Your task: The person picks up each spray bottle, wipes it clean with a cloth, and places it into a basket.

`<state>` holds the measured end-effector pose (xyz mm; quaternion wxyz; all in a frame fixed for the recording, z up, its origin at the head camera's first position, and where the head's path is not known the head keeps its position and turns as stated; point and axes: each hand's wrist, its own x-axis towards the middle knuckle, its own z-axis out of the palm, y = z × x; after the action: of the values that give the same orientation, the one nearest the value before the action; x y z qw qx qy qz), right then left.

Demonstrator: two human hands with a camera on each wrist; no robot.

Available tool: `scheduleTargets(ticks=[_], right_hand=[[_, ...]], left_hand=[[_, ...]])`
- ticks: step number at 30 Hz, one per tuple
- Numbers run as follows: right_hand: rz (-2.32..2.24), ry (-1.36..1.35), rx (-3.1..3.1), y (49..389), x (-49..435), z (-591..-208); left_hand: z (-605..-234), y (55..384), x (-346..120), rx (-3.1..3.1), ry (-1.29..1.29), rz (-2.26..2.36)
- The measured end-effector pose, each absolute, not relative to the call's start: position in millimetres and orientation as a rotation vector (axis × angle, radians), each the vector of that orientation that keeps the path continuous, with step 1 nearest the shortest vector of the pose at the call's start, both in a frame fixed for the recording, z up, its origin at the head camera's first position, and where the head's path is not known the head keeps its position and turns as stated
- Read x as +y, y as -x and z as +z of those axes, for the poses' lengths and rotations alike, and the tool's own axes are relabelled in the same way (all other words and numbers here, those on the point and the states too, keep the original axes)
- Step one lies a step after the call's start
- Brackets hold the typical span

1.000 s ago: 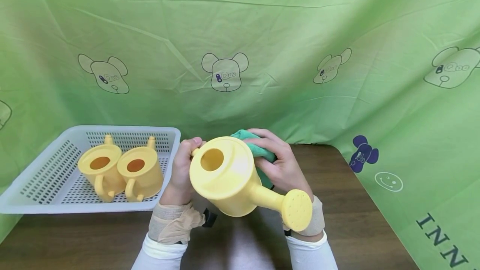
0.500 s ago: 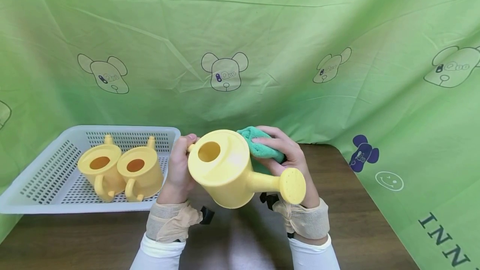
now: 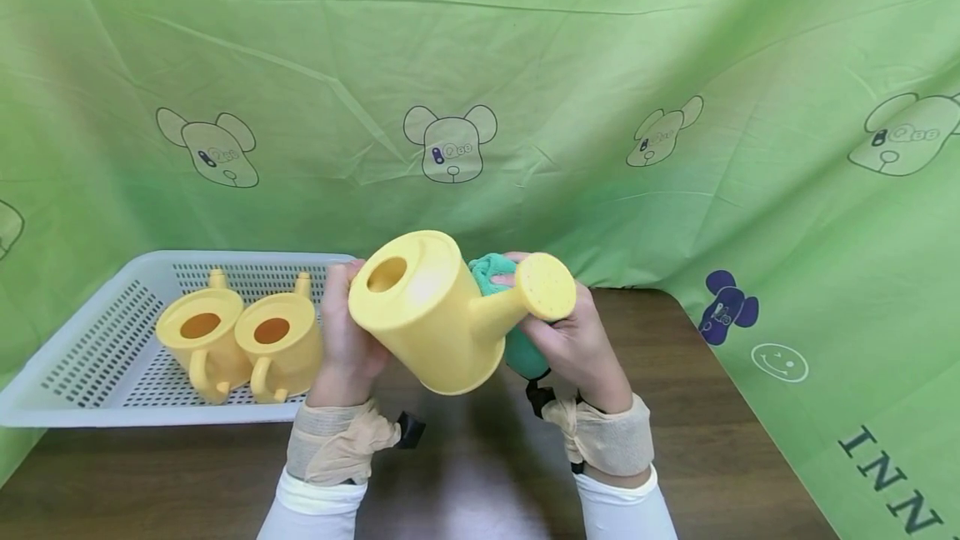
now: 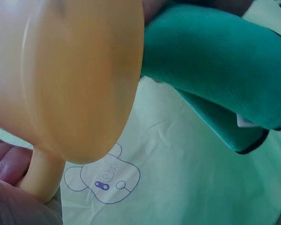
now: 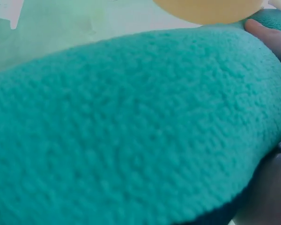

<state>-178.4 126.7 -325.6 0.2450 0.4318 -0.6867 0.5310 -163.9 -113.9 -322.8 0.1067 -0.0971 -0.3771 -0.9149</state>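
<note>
A yellow watering can (image 3: 427, 315) is held tilted above the table, its round sprinkler head (image 3: 547, 287) toward the right. My left hand (image 3: 347, 340) grips it by the handle (image 4: 44, 176), as the left wrist view shows. On the can's far right side, my right hand (image 3: 581, 340) holds a bunched green cloth (image 3: 491, 267) against or close beside the body, partly behind the spout. The cloth (image 5: 131, 126) fills most of the right wrist view, where a fingertip (image 5: 264, 35) rests on it.
A white perforated basket (image 3: 82, 415) stands on the left of the brown wooden table (image 3: 697, 440). Two more yellow watering cans (image 3: 201, 336) stand side by side in it, spouts away from me. A green printed curtain (image 3: 525, 40) hangs behind and to the right.
The watering can has moved up and left and tilted further, with its sprinkler head rising. The right hand and cloth have shifted along the can's side and now lie partly behind the spout.
</note>
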Motion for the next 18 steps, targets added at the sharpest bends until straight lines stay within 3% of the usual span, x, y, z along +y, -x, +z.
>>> scheduleTargets(ticks=[6, 18], right_hand=[[1.305, -1.122, -1.91, 182.8, 124.8, -328.1], [1.198, -1.045, -1.576, 187.0, 103.8, -327.8]], left_hand=[[-320.9, 168.4, -119.1, -0.862, 0.302, -2.797], [-321.5, 170.0, -126.6, -0.459, -0.094, -2.981]])
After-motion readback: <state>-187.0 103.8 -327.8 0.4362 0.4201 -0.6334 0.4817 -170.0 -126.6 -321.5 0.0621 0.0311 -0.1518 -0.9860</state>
